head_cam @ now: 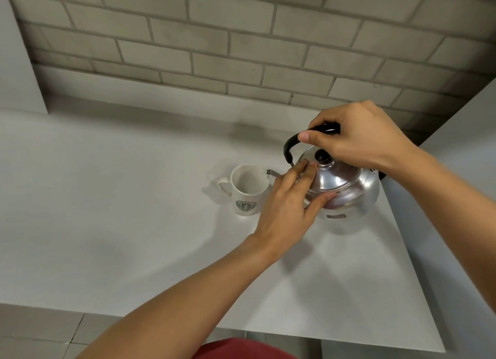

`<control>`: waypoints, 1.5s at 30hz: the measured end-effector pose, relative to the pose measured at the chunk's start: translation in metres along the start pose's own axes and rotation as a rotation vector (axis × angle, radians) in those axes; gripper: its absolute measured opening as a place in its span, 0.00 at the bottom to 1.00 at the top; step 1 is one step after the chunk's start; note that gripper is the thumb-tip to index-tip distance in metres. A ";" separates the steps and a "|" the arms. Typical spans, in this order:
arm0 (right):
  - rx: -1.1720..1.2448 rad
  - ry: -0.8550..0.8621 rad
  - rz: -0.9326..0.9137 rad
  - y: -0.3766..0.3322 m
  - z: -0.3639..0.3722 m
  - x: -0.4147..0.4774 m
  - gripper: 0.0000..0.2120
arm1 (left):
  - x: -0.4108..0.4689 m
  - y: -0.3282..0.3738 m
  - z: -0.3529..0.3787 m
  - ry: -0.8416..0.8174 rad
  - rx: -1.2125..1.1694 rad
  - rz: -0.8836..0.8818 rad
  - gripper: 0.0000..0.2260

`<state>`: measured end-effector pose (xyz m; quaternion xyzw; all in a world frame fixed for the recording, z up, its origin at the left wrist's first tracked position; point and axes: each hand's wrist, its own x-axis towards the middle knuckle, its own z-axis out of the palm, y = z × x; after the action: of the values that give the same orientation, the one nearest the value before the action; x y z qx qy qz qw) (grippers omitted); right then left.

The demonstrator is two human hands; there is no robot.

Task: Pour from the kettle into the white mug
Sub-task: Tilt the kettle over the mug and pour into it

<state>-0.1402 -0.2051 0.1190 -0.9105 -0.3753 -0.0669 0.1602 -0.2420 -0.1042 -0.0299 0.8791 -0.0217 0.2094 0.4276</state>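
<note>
A shiny steel kettle with a black arched handle and a black lid knob is tilted toward a white mug. Its spout tip reaches the mug's right rim. The mug stands upright on the white table, handle to the left, a green logo on its front. My right hand is closed around the top of the black handle. My left hand lies flat against the kettle, fingertips pressing on the lid edge and thumb on the body. Whether liquid flows cannot be made out.
A grey brick wall runs behind the table. The table's right edge slants close past the kettle, and its front edge is near me. Pale panels stand at far left and far right. A tiled floor shows below the front edge.
</note>
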 end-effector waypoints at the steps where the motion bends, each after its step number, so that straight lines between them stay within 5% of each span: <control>1: -0.010 -0.014 -0.009 -0.002 -0.001 0.002 0.17 | 0.000 -0.001 0.000 0.005 -0.020 -0.005 0.28; 22: -0.114 -0.082 -0.165 -0.023 -0.015 0.023 0.16 | 0.006 0.004 0.013 0.105 -0.312 -0.118 0.28; 45: -0.189 -0.164 -0.139 -0.037 -0.023 0.025 0.14 | 0.009 0.008 0.013 0.144 -0.390 -0.112 0.28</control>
<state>-0.1486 -0.1719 0.1553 -0.8957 -0.4413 -0.0385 0.0376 -0.2311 -0.1175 -0.0278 0.7622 0.0174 0.2395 0.6012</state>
